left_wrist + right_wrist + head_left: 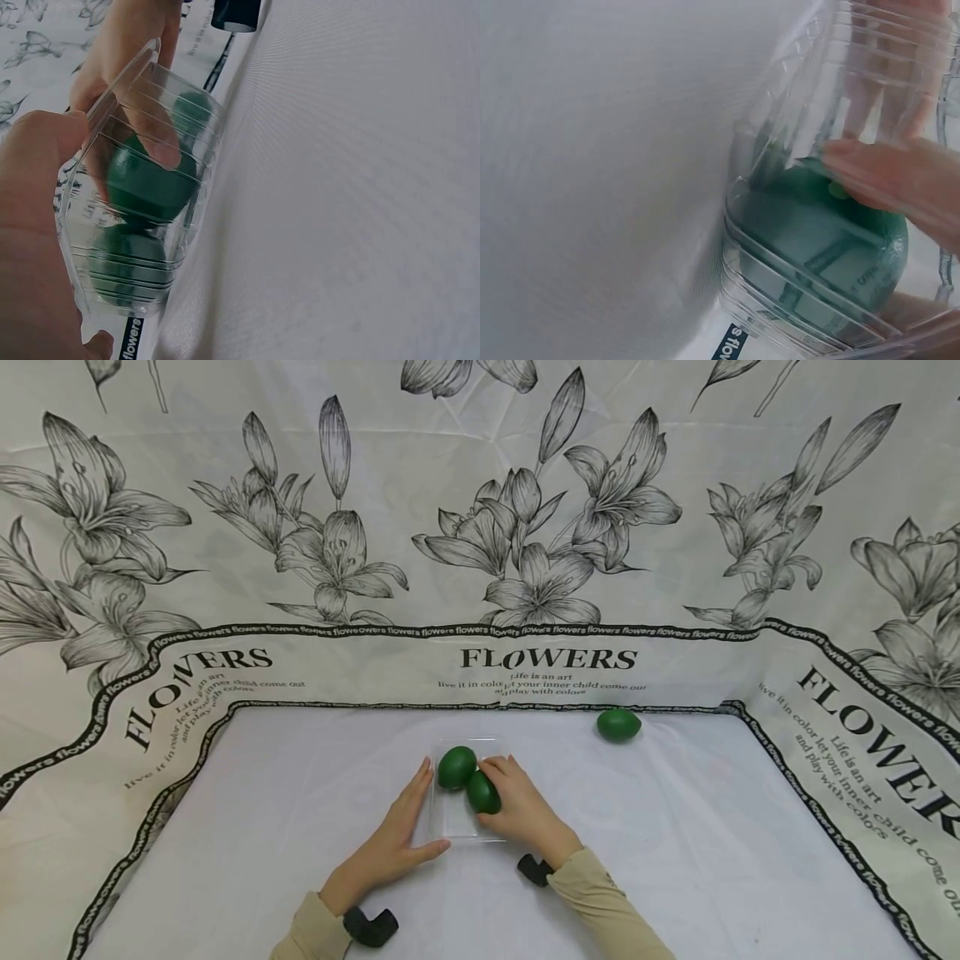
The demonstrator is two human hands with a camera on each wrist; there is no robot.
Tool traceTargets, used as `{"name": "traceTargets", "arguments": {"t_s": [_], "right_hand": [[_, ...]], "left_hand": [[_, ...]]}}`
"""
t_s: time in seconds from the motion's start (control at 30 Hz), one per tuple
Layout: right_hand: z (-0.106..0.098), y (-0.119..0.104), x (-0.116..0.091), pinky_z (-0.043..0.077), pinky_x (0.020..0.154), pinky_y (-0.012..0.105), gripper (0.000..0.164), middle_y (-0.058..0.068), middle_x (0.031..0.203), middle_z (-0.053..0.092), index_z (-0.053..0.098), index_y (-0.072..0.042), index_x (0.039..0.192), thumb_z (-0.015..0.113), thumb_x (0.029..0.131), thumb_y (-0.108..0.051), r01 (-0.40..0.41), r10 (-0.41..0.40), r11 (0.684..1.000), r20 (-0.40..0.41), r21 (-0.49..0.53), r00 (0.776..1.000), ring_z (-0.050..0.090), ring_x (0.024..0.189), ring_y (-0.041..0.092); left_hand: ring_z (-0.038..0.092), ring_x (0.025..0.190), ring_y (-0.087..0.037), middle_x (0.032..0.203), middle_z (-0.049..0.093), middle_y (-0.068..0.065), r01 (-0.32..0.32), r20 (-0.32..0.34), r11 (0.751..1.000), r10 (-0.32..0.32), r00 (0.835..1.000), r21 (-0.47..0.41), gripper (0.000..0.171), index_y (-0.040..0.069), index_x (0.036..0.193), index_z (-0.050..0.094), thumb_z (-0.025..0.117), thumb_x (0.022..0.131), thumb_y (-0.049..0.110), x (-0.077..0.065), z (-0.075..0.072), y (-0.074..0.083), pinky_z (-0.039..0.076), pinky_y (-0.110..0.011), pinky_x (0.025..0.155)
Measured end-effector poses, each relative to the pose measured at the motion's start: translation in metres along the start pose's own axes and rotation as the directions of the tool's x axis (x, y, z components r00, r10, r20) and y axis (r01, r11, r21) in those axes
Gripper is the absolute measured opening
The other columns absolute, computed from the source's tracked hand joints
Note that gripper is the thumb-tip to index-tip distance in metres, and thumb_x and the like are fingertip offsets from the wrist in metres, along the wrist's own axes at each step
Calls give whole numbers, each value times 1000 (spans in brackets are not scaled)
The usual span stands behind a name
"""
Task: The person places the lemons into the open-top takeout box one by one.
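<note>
A clear plastic box sits on the white cloth, with two green limes inside it. One lime lies toward the far left of the box. My right hand reaches in from the right and grips the other lime between thumb and fingers, close against the first. My left hand rests along the box's left side, fingers straight and thumb spread toward the near edge. Through the ribbed wall in the left wrist view, the right fingers show on the held lime.
A third lime lies on the white cloth at the back right, near the printed border. Flower-patterned fabric rises behind and at both sides. Black wrist mounts sit at both wrists.
</note>
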State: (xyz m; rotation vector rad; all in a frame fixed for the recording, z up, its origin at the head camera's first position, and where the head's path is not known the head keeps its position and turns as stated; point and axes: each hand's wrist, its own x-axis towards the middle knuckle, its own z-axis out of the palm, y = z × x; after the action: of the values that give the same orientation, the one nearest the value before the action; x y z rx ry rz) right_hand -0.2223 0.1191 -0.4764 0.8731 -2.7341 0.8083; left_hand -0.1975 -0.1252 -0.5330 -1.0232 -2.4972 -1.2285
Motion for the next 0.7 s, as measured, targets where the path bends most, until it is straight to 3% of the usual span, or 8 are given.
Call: {"name": "traceTargets", "arguments": {"t_s": [0.3,0.57,0.7], "right_hand": [[0,-2,-1,26,115,56,77,19,134,53,53,8,135,88,70,-10,-64,62,997,35,40,997,43,133,44],[-4,-6,1,27,114,57,77,18,137,52,52,5,138,88,72,-12,-107,103,992,66,62,992,37,136,48],[-6,-6,1,26,114,56,78,18,137,53,52,5,138,88,72,-12,-100,96,993,73,58,993,40,136,46]], "left_hand": [[11,151,-33,165,5,-18,-8,-2,1000,8,1000,3,99,-2,157,12,72,89,37,-1,1,0,19,-60,114],[10,151,-31,165,5,-18,3,2,1000,-3,1000,-1,100,0,158,10,73,88,35,-1,1,0,10,-38,120],[9,151,-30,165,5,-19,6,5,1000,-6,1000,2,101,0,158,10,74,87,32,-1,1,0,8,-35,119]]}}
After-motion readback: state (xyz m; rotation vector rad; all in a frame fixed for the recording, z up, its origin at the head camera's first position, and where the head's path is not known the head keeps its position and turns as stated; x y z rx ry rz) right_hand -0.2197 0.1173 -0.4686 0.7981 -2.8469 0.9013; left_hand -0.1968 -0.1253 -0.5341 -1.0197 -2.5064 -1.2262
